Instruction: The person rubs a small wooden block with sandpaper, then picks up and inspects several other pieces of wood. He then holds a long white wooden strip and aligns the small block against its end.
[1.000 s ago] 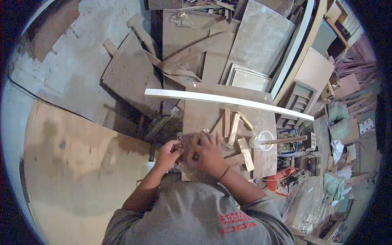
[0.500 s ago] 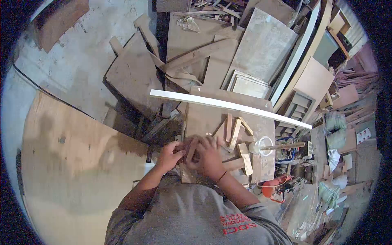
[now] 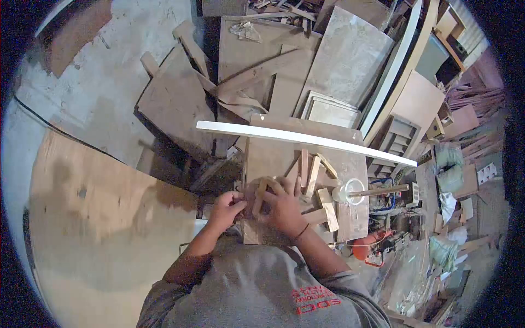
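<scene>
My right hand (image 3: 284, 206) lies over the left part of a wooden work board (image 3: 273, 158), fingers spread on and beside a small wood piece (image 3: 259, 198). At the board's left edge is my left hand (image 3: 227, 212), thumb and forefinger close together; whatever is between them is too small to make out. Several short wood strips (image 3: 313, 176) lie to the right of my right hand. Beyond both hands, a long white strip (image 3: 306, 141) crosses the board.
A white tub (image 3: 350, 192) with a stick (image 3: 385, 190) across it stands at the board's right. Left is a large plywood sheet (image 3: 109, 218). Leaning panels (image 3: 350, 60) and scrap wood fill the far side. A red tank (image 3: 365, 247) sits at lower right.
My right hand's fingers have spread a little over the small wood piece, which shows more clearly. My left hand stays near the board's left edge. The whole view has shifted slightly.
</scene>
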The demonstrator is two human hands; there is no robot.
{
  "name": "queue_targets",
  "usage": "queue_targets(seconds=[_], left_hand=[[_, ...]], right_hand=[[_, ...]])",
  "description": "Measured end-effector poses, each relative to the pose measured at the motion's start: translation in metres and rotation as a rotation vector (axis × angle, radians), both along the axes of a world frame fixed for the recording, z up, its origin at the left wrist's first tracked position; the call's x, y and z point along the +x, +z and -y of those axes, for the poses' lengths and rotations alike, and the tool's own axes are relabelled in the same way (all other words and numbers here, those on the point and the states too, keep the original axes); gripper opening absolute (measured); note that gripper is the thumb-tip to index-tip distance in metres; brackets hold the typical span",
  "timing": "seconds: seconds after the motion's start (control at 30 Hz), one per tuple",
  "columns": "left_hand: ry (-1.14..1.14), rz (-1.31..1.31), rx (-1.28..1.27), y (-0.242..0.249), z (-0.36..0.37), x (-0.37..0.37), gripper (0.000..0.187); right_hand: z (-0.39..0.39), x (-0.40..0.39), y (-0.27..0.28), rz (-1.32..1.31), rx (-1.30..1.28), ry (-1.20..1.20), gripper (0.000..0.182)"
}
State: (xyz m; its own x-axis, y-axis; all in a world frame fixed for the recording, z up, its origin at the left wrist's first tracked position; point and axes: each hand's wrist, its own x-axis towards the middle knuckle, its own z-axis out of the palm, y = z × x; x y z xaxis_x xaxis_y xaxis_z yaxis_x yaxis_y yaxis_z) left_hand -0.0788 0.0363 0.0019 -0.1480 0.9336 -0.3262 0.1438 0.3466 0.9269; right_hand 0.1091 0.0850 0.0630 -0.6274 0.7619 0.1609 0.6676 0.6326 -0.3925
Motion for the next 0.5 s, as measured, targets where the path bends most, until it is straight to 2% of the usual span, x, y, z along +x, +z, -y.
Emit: queue_targets(seconds=[0.07,0.17,0.2,0.27,0.3,0.37,0.4,0.5], left_hand=[[0.026,0.052,0.071,-0.019,0.0,0.001,0.023],[0.018,-0.022,0.134,-0.021,0.001,-0.001,0.022],[0.008,-0.067,0.147,-0.02,0.0,-0.001,0.022],[0.034,0.066,0.082,-0.023,-0.001,-0.001,0.023],[0.052,0.134,0.046,-0.023,0.0,0.0,0.024],[0.028,0.102,0.001,-0.017,-0.001,-0.001,0.025],[0.014,0.083,-0.021,-0.014,-0.002,-0.002,0.026],[0.019,0.102,0.054,-0.026,-0.002,-0.002,0.025]], right_hand=[[-0.001,0.0,-0.013,0.04,0.02,-0.021,0.047],[0.015,-0.001,-0.008,-0.012,-0.013,0.156,0.048],[0.01,0.0,-0.008,0.001,0.003,0.084,0.048],[-0.002,0.006,-0.009,0.034,0.027,-0.056,0.049],[-0.002,0.006,-0.01,0.038,0.018,-0.066,0.05],[-0.003,0.002,-0.012,0.042,0.004,-0.079,0.051],[0.005,0.0,-0.017,0.003,0.093,0.049,0.053],[0.01,0.001,-0.008,0.039,0.004,0.132,0.056]])
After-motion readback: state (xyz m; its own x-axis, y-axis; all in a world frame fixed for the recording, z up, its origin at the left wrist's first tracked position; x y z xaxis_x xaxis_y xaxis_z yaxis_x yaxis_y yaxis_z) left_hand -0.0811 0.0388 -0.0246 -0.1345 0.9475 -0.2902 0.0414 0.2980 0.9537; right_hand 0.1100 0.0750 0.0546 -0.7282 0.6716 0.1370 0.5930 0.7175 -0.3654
